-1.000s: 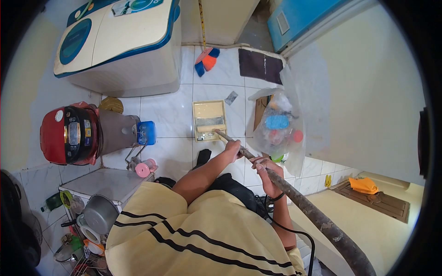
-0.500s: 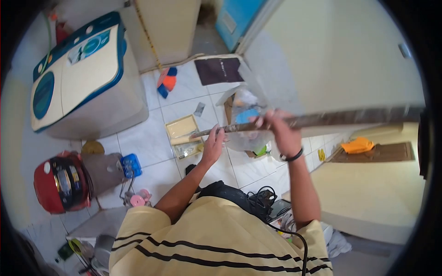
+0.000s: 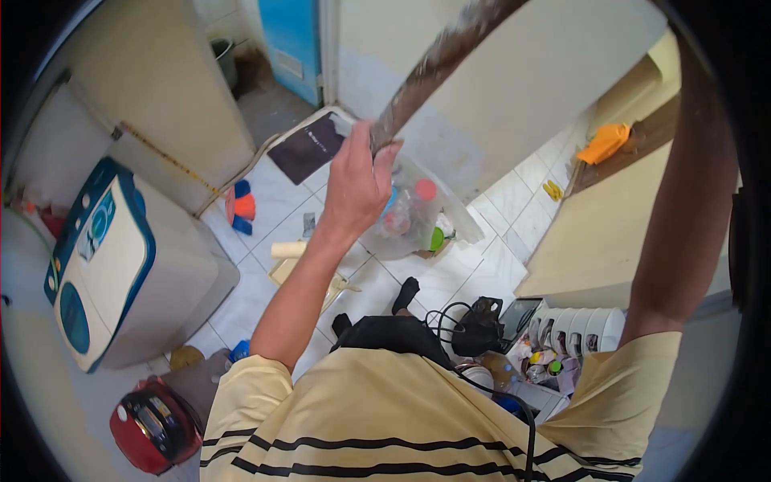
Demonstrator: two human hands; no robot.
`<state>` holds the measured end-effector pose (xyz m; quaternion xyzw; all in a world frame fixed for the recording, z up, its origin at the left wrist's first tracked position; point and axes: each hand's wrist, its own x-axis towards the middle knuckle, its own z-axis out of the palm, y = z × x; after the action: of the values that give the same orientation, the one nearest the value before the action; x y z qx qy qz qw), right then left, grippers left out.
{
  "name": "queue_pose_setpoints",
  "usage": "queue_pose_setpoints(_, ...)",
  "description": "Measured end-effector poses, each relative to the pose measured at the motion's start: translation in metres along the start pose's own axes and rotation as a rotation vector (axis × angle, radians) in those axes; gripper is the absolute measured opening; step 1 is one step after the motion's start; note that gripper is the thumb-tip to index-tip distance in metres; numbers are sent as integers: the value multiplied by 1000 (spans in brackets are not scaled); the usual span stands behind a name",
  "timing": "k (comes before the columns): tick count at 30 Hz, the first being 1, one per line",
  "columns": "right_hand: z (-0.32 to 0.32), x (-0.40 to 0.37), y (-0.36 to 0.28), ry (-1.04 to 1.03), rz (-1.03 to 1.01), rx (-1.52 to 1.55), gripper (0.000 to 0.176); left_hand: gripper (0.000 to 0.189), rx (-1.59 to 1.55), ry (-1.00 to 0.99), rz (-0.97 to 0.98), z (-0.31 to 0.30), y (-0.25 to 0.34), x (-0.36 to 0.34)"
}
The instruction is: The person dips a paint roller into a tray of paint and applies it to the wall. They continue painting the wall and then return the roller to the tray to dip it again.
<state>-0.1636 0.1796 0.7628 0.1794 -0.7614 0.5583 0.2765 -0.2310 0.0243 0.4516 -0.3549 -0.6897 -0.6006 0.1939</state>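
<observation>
My left hand [image 3: 357,181] is closed around a brown pole [image 3: 438,68] with pale, paint-like smears. The pole slants from the hand up to the right and leaves the view at the top edge; its lower end is hidden behind my hand and forearm. At the far right my right arm [image 3: 675,217] is raised, and its hand is out of view. Left of my left forearm a cream roller-like cylinder [image 3: 287,250] shows above a cream tray [image 3: 333,297] on the floor. Whether the pole joins that cylinder is hidden.
A clear plastic bag [image 3: 401,225] with bottles stands by the wall. A washing machine [image 3: 152,265] and a red cooker-like appliance [image 3: 152,426] are at left. A brush head [image 3: 241,207], dark mat [image 3: 305,149], orange cloth [image 3: 604,145] and black bag [image 3: 478,325] lie around.
The pole has swung from nearly level to steeply slanted. My left hand has risen; my right hand has let the view go, its arm now raised at far right. The view has turned.
</observation>
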Motion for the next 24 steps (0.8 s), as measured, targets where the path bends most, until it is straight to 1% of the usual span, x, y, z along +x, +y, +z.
queue_pose_setpoints(1,-20,2,-4,25,-19,-35,34,21,-49,-22,26,10,8,17)
queue_pose_setpoints(2,-38,0,-5,46,-35,-57,34,21,-58,-38,36,21,15,34)
queue_pose_setpoints(4,-79,-1,-7,98,-53,-113,34,22,-49,-80,117,47,26,67)
queue_pose_setpoints(9,-175,-8,-7,224,-64,-221,34,25,-189,-195,131,132,36,131)
queue_pose_setpoints(11,-202,-9,-2,254,-60,-249,34,18,-233,-320,134,165,38,148)
queue_pose_setpoints(12,-215,-10,1,269,-55,-261,34,19,-291,-311,189,185,35,153)
queue_pose_setpoints(13,-224,-14,6,287,-50,-267,34,19,-300,-317,185,203,33,158)
queue_pose_setpoints(15,-242,-14,12,315,-34,-289,34,21,-413,-405,195,235,27,164)
queue_pose_setpoints(18,-271,-17,14,358,-30,-321,34,22,-456,-493,178,275,19,171)
queue_pose_setpoints(20,-288,-17,13,388,-20,-346,34,25,-487,-545,164,296,14,172)
queue_pose_setpoints(23,-305,-12,15,418,-9,-385,35,26,-493,-524,217,318,6,174)
queue_pose_setpoints(24,-308,-11,17,426,-3,-396,35,27,-525,-570,169,323,2,174)
